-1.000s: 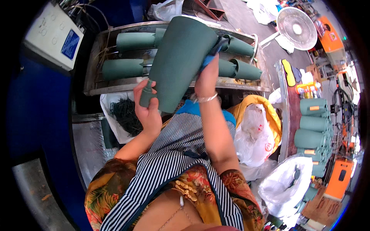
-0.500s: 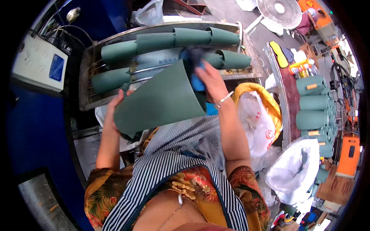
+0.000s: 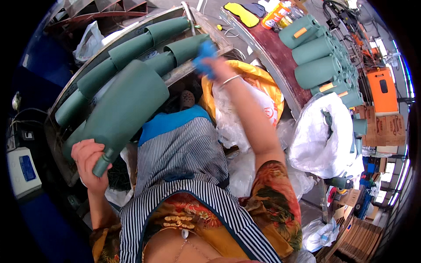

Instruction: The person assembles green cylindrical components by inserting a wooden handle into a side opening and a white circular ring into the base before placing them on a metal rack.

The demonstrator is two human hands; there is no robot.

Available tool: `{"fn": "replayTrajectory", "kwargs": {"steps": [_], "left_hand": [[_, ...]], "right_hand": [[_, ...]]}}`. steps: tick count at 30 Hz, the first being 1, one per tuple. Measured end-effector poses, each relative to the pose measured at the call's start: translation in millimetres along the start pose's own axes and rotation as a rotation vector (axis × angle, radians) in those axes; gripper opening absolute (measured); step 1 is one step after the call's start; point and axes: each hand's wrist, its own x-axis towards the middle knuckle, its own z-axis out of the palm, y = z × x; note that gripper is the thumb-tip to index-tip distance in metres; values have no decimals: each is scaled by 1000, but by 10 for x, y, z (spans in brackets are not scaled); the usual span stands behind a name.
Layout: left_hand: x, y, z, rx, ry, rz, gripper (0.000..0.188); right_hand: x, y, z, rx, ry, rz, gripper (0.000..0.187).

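Note:
My left hand (image 3: pixel 89 161) is closed round the narrow end of a large green plastic vessel (image 3: pixel 127 103), beside its short neck (image 3: pixel 102 163). The vessel tilts up and away to the right, its wide end uppermost. Over to the right, my right hand (image 3: pixel 219 69) grips a soft-looking blue thing (image 3: pixel 205 59), perhaps a cloth, smeared by motion. It is apart from the held vessel and beside the end of another green vessel (image 3: pixel 186 48) in the tray. Other vessels of this kind lie end to end in the long tray (image 3: pixel 180 73), partly hidden behind the held one.
A yellow bag (image 3: pixel 243 68) with a clear plastic liner stands right of my lap. Beyond it, a dark red table (image 3: pixel 280 61) bears stacked green vessels (image 3: pixel 315 50) and an orange spray can (image 3: pixel 275 15). A white sack (image 3: pixel 322 136) sits to the right, a control box (image 3: pixel 25 173) far left.
My view has turned to the right. My right hand has come out of the vessel's wide mouth with the blue thing. The left hand has tilted the vessel more upright, its neck now showing.

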Motion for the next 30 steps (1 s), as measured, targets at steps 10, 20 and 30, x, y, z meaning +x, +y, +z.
{"fn": "replayTrajectory", "kwargs": {"steps": [10,20,30], "left_hand": [[-519,-400,1020,-813,-120,-721,47],[-607,-585,1141,-930,-330,-1043,46],[-484,-817,1152,-953,-441,-1040,52]], "right_hand": [[486,-169,-2974,-295,662,67,44],[872,1593,-3159,-1253,180,564,23],[953,1898,-3368,-1342,258,580,43]]}}
